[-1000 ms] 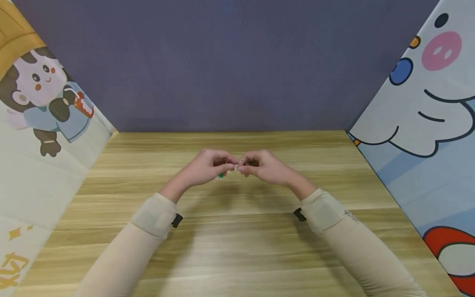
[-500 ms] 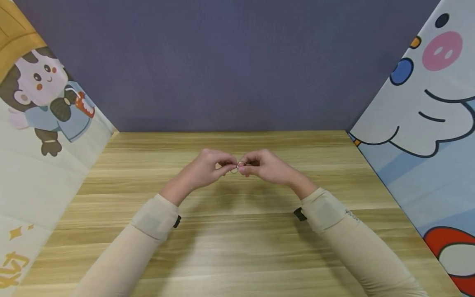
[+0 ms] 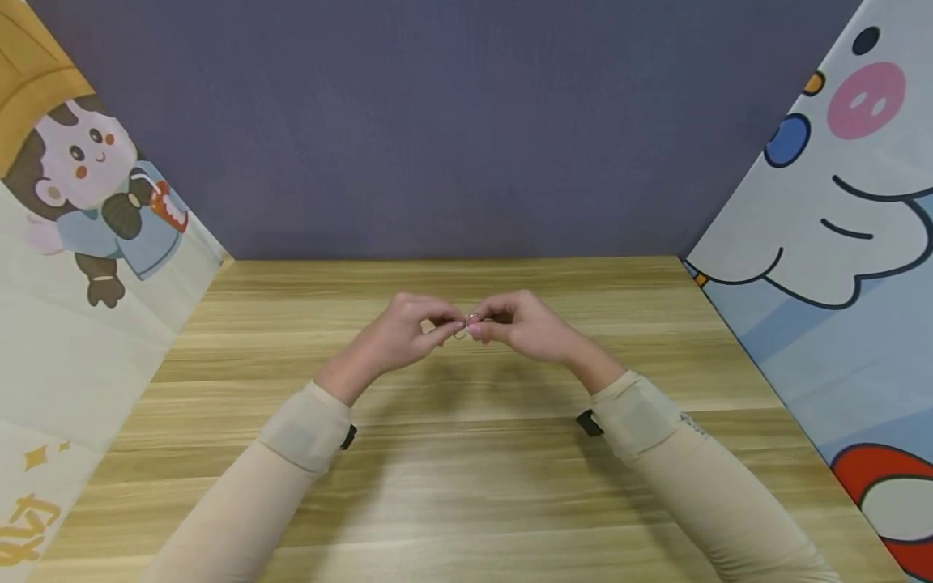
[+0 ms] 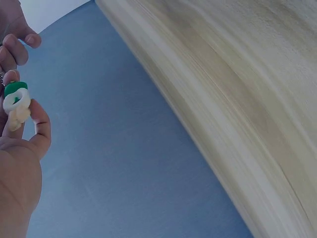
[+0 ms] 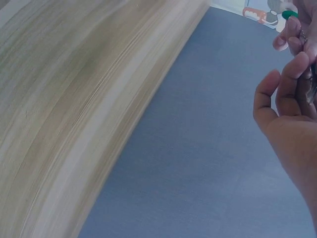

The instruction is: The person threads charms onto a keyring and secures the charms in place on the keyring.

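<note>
Above the wooden table [image 3: 466, 486], my two hands meet fingertip to fingertip. My left hand [image 3: 397, 334] pinches a keychain's thin metal ring [image 3: 460, 334] between thumb and finger. In the left wrist view its charm [image 4: 18, 103], a small green, white and cream figure, hangs against the left fingers. A short chain [image 5: 303, 36] shows by the charm in the right wrist view. My right hand [image 3: 535, 328] pinches a second metal ring [image 3: 474, 317]. A dark, shiny metal piece [image 5: 312, 89] lies within the right fingers, partly cut off; its kind is unclear.
A blue-grey panel [image 3: 466, 129] rises behind the table. Printed cartoon panels stand at the left [image 3: 95, 340] and right [image 3: 824, 267]. Both forearms wear light sleeves, with a small black piece [image 3: 589, 423] at the right cuff.
The left hand has turned slightly, and the green part of the charm seen below it in the head view is now hidden. The rings have shifted a little between the fingertips; the right hand barely moved.
</note>
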`<state>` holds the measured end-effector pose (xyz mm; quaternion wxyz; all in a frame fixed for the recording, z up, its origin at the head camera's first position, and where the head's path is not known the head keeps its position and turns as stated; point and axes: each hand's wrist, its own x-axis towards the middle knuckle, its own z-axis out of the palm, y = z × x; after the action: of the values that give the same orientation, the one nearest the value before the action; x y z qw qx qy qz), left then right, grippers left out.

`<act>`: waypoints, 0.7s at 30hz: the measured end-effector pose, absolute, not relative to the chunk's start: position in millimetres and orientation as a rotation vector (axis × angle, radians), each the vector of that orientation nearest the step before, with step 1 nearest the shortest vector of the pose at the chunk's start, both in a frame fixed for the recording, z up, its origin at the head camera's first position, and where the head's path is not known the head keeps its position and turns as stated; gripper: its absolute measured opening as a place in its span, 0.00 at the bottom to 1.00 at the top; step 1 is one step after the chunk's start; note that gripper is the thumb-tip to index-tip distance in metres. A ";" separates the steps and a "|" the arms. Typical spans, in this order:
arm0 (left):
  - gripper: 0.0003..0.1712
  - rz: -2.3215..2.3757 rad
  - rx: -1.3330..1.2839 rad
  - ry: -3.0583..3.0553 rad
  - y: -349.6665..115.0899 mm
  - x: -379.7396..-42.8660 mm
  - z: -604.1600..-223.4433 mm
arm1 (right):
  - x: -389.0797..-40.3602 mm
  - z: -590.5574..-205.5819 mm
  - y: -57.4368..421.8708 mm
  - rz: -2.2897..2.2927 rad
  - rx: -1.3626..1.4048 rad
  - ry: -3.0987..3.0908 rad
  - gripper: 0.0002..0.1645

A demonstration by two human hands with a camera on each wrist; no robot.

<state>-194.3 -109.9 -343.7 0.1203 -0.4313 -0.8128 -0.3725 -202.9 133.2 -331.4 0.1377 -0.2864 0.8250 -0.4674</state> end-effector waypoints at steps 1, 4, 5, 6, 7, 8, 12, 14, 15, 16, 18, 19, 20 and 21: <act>0.05 -1.090 -1.251 -2.371 -109.7 -194.1 -343.5 | -202.3 -331.0 133.1 -1.362 -0.820 2.393 0.12; 0.05 -1.120 -1.201 -2.377 -108.5 -194.2 -343.6 | -200.8 -330.3 132.6 -1.398 -0.804 2.410 0.13; 0.05 -1.143 -1.177 -2.386 -108.0 -194.2 -343.6 | -200.3 -330.1 132.5 -1.409 -0.801 2.417 0.12; 0.05 -1.169 -1.150 -2.398 -107.4 -194.2 -343.8 | -200.0 -330.4 132.4 -1.422 -0.798 2.422 0.12; 0.05 -1.199 -1.120 -2.411 -106.9 -194.2 -343.8 | -199.4 -330.3 132.3 -1.435 -0.794 2.426 0.11; 0.06 -1.237 -1.089 -2.427 -106.4 -193.8 -343.5 | -198.8 -330.3 132.4 -1.447 -0.796 2.429 0.11; 0.07 -1.407 -0.956 -2.506 -104.9 -191.4 -342.1 | -195.5 -330.0 132.8 -1.473 -0.810 2.455 0.09; 0.08 -1.485 -0.897 -2.539 -104.4 -190.2 -341.3 | -193.9 -329.9 132.7 -1.473 -0.839 2.484 0.09; 0.08 -1.518 -0.870 -2.555 -104.2 -189.8 -341.2 | -193.4 -330.1 132.6 -1.475 -0.853 2.496 0.09; 0.09 -1.542 -0.848 -2.567 -103.9 -189.6 -341.2 | -193.1 -330.6 132.7 -1.475 -0.872 2.513 0.09; 0.09 -1.581 -0.816 -2.584 -103.0 -189.5 -341.4 | -193.0 -331.7 132.7 -1.480 -0.914 2.540 0.08; 0.09 -1.596 -0.801 -2.593 -102.6 -189.6 -341.5 | -192.9 -332.4 132.6 -1.480 -0.939 2.557 0.08; 0.09 -1.612 -0.786 -2.599 -102.3 -189.7 -341.6 | -192.9 -333.1 132.6 -1.478 -0.961 2.574 0.08; 0.09 -1.629 -0.770 -2.605 -101.8 -189.7 -341.7 | -192.6 -333.9 132.6 -1.475 -0.984 2.593 0.07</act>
<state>-189.7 -101.8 -341.7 -0.0131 -0.2431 -0.8224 -0.5142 -192.6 132.6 -333.9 0.0001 -0.3132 0.8255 -0.4696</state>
